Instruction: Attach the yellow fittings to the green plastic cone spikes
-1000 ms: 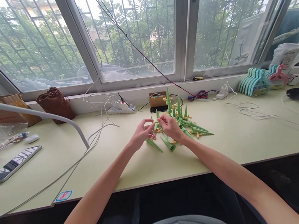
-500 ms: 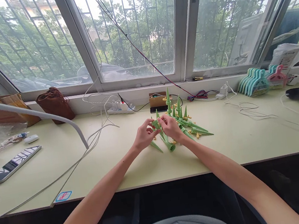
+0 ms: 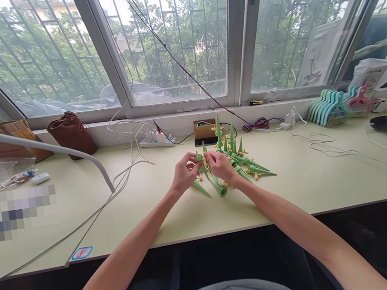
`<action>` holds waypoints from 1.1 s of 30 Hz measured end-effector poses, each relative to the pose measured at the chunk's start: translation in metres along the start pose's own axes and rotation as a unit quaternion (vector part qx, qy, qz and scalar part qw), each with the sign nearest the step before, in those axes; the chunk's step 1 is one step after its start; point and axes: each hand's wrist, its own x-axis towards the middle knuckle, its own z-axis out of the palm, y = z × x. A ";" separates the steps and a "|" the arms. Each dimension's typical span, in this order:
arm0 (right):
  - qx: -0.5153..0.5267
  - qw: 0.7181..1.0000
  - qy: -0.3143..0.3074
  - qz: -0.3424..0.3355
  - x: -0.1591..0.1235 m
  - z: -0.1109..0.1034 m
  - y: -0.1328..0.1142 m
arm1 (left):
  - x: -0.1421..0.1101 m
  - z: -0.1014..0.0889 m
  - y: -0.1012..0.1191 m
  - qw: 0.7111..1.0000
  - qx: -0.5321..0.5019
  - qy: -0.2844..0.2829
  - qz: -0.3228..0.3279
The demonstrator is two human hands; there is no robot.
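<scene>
The left hand (image 3: 184, 174) is closed, thumb and fingers, around a green spike (image 3: 198, 157), its round cap end uppermost; a tapered length below the fingers seems to belong to it. The right hand (image 3: 221, 165) meets it from the other side, thumb and forefinger apparently pinched on a small yellow fitting (image 3: 204, 161) right by the green cap. The two hands nearly touch, and the fingers hide whether cap and fitting are joined.

Just on the near side of both hands, between the wrists, a hollow green cone (image 3: 220, 188) lies with its open mouth toward the person. Beside it, just below the left hand, lies a slim green spike (image 3: 201, 189).

Beyond the right hand and to its right, a cluster of upright spikes (image 3: 218, 132) stands on the worktop (image 3: 135, 220), some with yellow fittings visible. Nearer, just right of the right hand, several lying spikes (image 3: 260, 170) fan outward, yellow bits among them.

The work looks partway along: some spikes appear complete with their fittings, the held one seems unfinished, and the cone and slim spike near the wrists show no fitting. An exact count of either kind is impossible because the pieces overlap.
</scene>
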 end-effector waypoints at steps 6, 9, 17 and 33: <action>0.008 1.000 -0.016 0.015 -0.001 -0.001 -0.001 | -0.002 0.001 0.000 0.999 0.040 -0.002 0.034; 0.013 0.999 -0.021 0.026 -0.001 -0.001 -0.002 | -0.002 0.002 -0.002 0.996 0.060 -0.004 0.058; 0.057 0.998 -0.009 0.036 -0.001 -0.002 -0.005 | -0.001 0.003 -0.001 0.999 0.012 0.013 0.043; 0.088 0.995 -0.034 -0.029 -0.003 -0.002 -0.004 | 0.002 -0.004 0.011 0.974 -0.111 -0.088 -0.175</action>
